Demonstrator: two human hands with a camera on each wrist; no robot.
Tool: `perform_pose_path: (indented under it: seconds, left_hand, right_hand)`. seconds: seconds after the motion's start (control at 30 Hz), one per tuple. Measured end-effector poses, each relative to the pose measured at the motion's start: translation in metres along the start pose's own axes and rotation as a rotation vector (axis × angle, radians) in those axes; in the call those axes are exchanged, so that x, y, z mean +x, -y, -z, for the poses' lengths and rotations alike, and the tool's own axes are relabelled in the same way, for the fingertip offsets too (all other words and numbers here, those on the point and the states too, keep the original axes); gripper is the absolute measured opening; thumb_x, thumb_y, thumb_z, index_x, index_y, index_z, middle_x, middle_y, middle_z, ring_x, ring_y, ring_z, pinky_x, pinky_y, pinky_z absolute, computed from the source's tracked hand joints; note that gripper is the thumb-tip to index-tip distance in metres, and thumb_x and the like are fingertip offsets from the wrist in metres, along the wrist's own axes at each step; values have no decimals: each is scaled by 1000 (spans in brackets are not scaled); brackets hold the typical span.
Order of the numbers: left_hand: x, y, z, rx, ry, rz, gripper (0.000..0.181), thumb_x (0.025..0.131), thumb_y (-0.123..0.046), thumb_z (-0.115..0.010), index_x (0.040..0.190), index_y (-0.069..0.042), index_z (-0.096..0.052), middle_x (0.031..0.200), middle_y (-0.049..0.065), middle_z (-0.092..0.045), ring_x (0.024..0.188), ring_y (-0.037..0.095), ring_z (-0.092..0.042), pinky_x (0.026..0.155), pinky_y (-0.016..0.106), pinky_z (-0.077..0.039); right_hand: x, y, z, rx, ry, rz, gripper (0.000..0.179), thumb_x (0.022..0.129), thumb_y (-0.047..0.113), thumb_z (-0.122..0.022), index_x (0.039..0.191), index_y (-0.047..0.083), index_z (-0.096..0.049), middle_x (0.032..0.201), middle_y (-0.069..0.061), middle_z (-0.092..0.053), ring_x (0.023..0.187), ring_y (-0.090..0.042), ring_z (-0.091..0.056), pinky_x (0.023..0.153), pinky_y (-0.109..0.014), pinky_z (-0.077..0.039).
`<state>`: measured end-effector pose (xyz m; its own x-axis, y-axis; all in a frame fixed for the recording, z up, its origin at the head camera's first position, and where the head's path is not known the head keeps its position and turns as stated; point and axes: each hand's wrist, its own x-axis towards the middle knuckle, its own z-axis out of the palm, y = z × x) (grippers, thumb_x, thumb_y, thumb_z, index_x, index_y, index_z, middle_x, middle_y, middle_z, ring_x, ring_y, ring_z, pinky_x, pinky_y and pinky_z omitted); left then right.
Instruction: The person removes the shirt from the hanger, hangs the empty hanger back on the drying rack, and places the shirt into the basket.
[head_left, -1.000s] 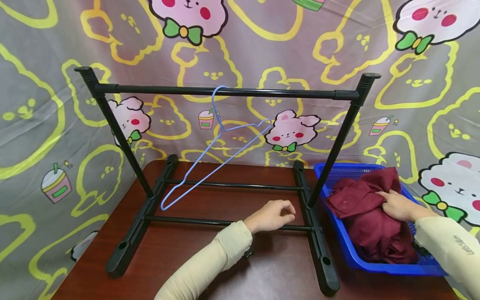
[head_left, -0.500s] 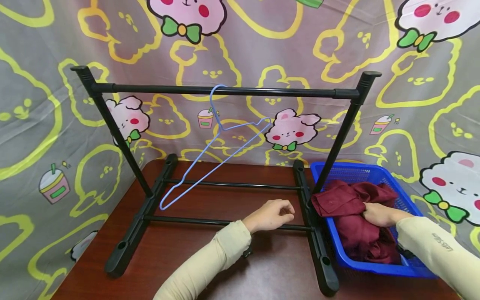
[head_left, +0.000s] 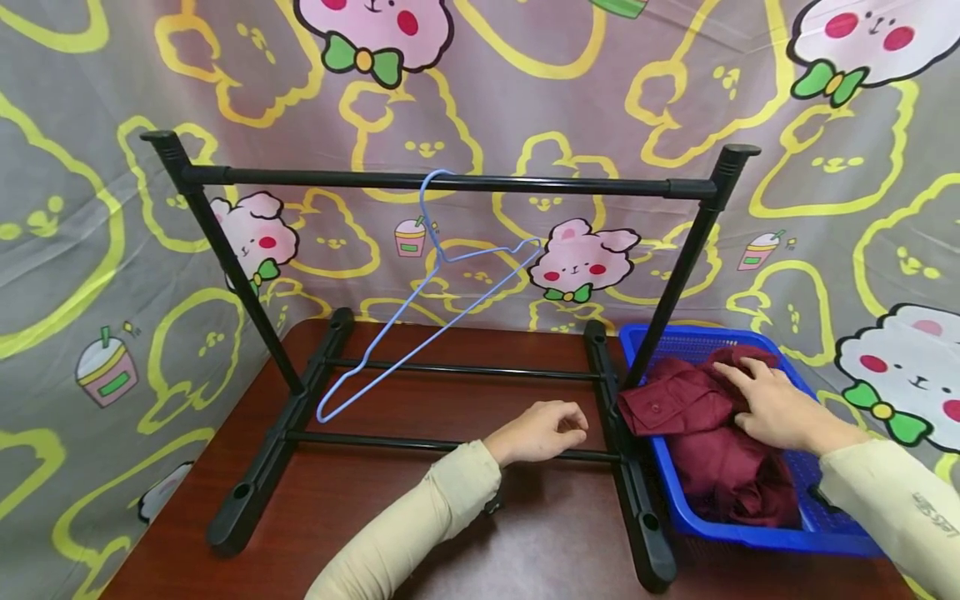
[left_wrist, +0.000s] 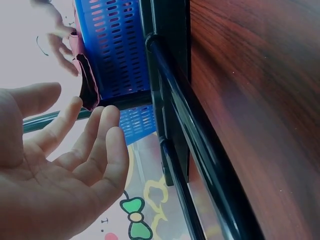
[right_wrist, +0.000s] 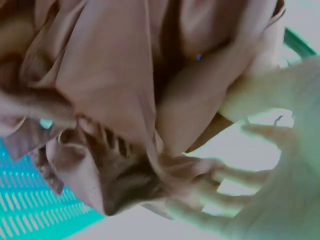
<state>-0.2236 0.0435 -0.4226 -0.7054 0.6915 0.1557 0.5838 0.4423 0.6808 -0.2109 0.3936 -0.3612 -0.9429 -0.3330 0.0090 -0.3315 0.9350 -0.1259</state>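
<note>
A crumpled maroon shirt (head_left: 738, 467) lies in the blue plastic basket (head_left: 678, 492) at the right. One flap with a button, like a cuff, hangs over the basket's left rim beside the rack's foot. My right hand (head_left: 787, 408) rests over the shirt's upper part with its fingers spread; in the right wrist view the fingertips are right at the fabric (right_wrist: 110, 85). My left hand (head_left: 538, 431) hovers by the rack's front lower bar, fingers loosely bent with nothing in them. The left wrist view shows that palm (left_wrist: 60, 185) bare.
A black clothes rack (head_left: 525, 185) stands on the brown wooden table (head_left: 555, 533). From its top bar hangs a blue wire hanger (head_left: 405, 308), slanting down to the left. Behind is a cartoon-patterned cloth (head_left: 480, 100). The rack's right post overlaps the basket's left side.
The right hand drew the shirt and basket leftward, then loosened its fingers and moved up and right over the cloth. The shirt's flap now hangs over the left rim. The left hand stays put.
</note>
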Motion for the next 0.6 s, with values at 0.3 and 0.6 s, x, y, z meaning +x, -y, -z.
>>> perform_pose_path:
  seconds: [0.3, 0.6]
  left_hand:
    - [-2, 1, 3, -10, 4, 28, 11, 92, -17, -60, 101, -13, -64, 95, -7, -64, 86, 1, -56, 74, 16, -43]
    - [-3, 4, 6, -15, -2, 29, 12, 92, -17, -60, 102, -12, -65, 95, -7, -63, 84, 1, -55, 74, 17, -44]
  right_hand:
    - [5, 22, -15, 89, -16, 85, 28, 83, 38, -70, 88, 12, -63, 104, -19, -53, 85, -30, -56, 70, -44, -46]
    - [10, 5, -16, -8, -119, 70, 33, 75, 18, -75, 66, 16, -44, 77, -6, -46, 67, -19, -45, 55, -35, -37]
